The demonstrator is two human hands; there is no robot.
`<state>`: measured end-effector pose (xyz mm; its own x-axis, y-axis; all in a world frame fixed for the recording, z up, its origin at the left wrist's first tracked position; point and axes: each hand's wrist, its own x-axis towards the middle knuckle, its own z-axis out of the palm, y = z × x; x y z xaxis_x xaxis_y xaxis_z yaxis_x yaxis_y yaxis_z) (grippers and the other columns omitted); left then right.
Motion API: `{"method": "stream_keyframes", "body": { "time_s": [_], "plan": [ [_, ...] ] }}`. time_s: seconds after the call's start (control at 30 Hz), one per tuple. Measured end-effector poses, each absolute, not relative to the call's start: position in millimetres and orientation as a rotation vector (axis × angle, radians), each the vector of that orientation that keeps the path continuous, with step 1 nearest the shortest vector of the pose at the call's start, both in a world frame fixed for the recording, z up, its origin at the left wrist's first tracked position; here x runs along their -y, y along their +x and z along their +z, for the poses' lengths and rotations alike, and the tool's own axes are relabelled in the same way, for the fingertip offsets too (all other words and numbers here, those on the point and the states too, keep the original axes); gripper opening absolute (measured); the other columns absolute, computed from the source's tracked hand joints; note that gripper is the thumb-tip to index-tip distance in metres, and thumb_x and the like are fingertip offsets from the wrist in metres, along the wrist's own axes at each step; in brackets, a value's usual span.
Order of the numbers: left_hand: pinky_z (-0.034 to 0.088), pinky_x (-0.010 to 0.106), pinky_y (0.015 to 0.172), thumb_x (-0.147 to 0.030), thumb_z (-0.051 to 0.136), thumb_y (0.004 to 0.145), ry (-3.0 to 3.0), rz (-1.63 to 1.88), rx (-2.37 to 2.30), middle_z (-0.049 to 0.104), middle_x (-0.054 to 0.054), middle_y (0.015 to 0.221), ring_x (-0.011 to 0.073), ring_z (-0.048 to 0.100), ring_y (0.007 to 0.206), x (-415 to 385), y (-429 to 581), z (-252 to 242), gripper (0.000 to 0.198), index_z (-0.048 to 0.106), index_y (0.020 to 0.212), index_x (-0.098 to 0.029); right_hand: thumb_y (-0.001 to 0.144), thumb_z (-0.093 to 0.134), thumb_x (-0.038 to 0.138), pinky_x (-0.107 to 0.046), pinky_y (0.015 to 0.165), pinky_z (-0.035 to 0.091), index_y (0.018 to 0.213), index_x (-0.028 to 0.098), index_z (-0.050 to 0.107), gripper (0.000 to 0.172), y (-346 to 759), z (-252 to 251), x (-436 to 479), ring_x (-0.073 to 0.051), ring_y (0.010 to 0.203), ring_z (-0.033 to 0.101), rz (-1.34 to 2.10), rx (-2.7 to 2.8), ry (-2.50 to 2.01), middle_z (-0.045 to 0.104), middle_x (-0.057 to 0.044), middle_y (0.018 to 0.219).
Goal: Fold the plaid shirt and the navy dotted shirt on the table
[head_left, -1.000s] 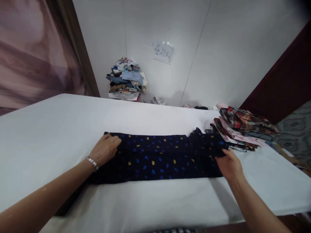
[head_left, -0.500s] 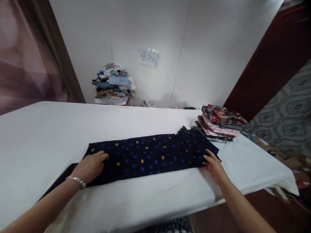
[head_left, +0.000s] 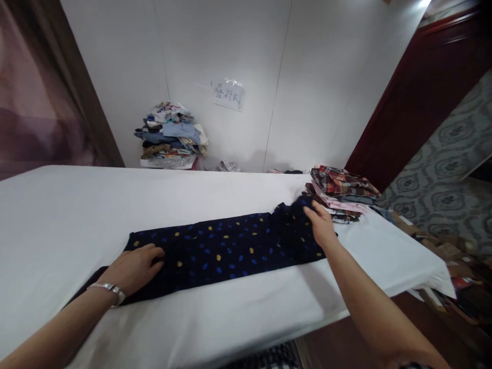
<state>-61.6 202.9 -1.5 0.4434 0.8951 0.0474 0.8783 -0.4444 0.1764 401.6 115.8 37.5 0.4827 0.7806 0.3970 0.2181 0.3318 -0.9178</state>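
Note:
A dark navy shirt [head_left: 226, 246] with blue and yellow spots lies in a long folded strip across the table. My left hand [head_left: 136, 266], with a silver bracelet at the wrist, rests on its left end, palm down, with thumb and fingers apart. A plain dark part of the cloth reaches out to the left behind that wrist. At the right end, my right hand [head_left: 321, 223] pinches a bunched part of the shirt and holds it raised off the table. The fingertips there are partly hidden by cloth.
A white-covered table [head_left: 88, 205] spans the view. Folded shirts [head_left: 344, 187] are stacked close to my right hand. Another clothes pile [head_left: 171, 136] stands at the back left by the wall, below and left of a paper sign [head_left: 228, 95]. Boxes [head_left: 449, 251] lie beyond the right edge.
My right hand has moved up and away from the near edge, lifting the shirt's right end into a bunch. My left hand stays on the left end. The view has shifted slightly.

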Motion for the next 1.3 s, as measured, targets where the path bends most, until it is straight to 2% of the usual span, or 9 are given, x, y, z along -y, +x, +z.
{"method": "stream_keyframes", "body": {
  "time_s": [0.1,0.2,0.37,0.53,0.7,0.87,1.07,1.17,1.3],
  "plan": [
    [0.048,0.043,0.082,-0.056,0.050,0.074,2.315,0.447,-1.538,0.067,0.010,0.103,0.0276,0.064,0.086,-201,-43,3,0.041,0.066,0.092,-0.022,0.074,0.069,0.037,-0.038,0.105,0.036,0.092,0.022,0.071,0.023,348,60,-127,-0.023,0.119,0.052,0.457,1.781,-1.096,0.061,-0.006,0.123],
    [0.052,0.041,0.082,-0.064,0.046,0.076,1.821,0.556,-1.398,0.062,0.012,0.118,0.0248,0.064,0.090,-193,-16,6,0.058,0.057,0.114,-0.021,0.076,0.068,0.037,-0.036,0.102,0.040,0.104,0.025,0.069,0.031,309,60,-127,-0.021,0.117,0.055,0.648,2.306,-0.863,0.065,-0.005,0.118],
    [0.056,0.036,0.068,-0.064,0.046,0.077,1.469,0.538,-1.334,0.052,0.017,0.132,0.0286,0.059,0.107,-181,17,-4,0.072,0.041,0.132,-0.019,0.087,0.052,0.033,-0.030,0.083,0.051,0.096,0.020,0.070,0.025,344,22,-145,-0.017,0.089,0.067,0.490,1.901,-1.347,0.072,-0.005,0.096],
    [0.052,0.038,0.073,-0.060,0.054,0.073,2.041,0.456,-1.461,0.056,0.016,0.125,0.0249,0.064,0.086,-175,34,-15,0.071,0.046,0.129,-0.019,0.079,0.046,0.012,-0.037,0.096,0.044,0.116,0.016,0.063,0.041,431,-4,-173,-0.022,0.106,0.060,0.198,1.677,-1.817,0.066,-0.011,0.113],
    [0.046,0.033,0.059,-0.042,0.044,0.082,2.391,0.326,-1.477,0.061,0.009,0.104,0.0216,0.063,0.073,-175,48,-20,0.038,0.059,0.109,-0.020,0.060,0.053,-0.001,-0.042,0.109,0.031,0.122,0.021,0.061,0.066,455,-25,-190,-0.026,0.127,0.043,0.233,1.815,-1.855,0.053,-0.009,0.134],
    [0.047,0.033,0.065,-0.040,0.041,0.085,2.367,0.513,-1.426,0.061,0.004,0.085,0.0188,0.059,0.071,-186,45,-6,0.026,0.058,0.080,-0.022,0.061,0.047,-0.002,-0.042,0.111,0.029,0.108,0.022,0.070,0.057,450,-40,-209,-0.026,0.125,0.046,0.271,1.819,-1.786,0.058,-0.006,0.129],
    [0.043,0.035,0.095,-0.043,0.049,0.083,2.163,1.203,-1.270,0.061,0.004,0.112,0.0210,0.056,0.105,-181,46,50,0.021,0.056,0.083,-0.023,0.077,0.042,0.013,-0.039,0.105,0.039,0.113,0.022,0.067,0.045,464,-35,-190,-0.021,0.113,0.058,0.312,1.681,-1.666,0.066,-0.003,0.117],
    [0.040,0.038,0.103,-0.042,0.048,0.083,1.969,1.237,-1.235,0.059,0.002,0.123,0.0218,0.054,0.114,-174,49,67,0.019,0.053,0.083,-0.024,0.079,0.048,0.026,-0.040,0.102,0.041,0.105,0.022,0.070,0.034,472,-34,-167,-0.022,0.107,0.062,0.400,1.543,-1.606,0.070,-0.002,0.109],
    [0.042,0.046,0.101,-0.042,0.040,0.085,1.718,1.201,-1.347,0.064,0.002,0.116,0.0257,0.055,0.112,-166,41,74,0.023,0.052,0.081,-0.023,0.073,0.059,0.032,-0.042,0.104,0.038,0.101,0.022,0.071,0.033,480,-39,-144,-0.022,0.107,0.061,0.498,1.199,-1.523,0.071,-0.002,0.107]
  ]
}}
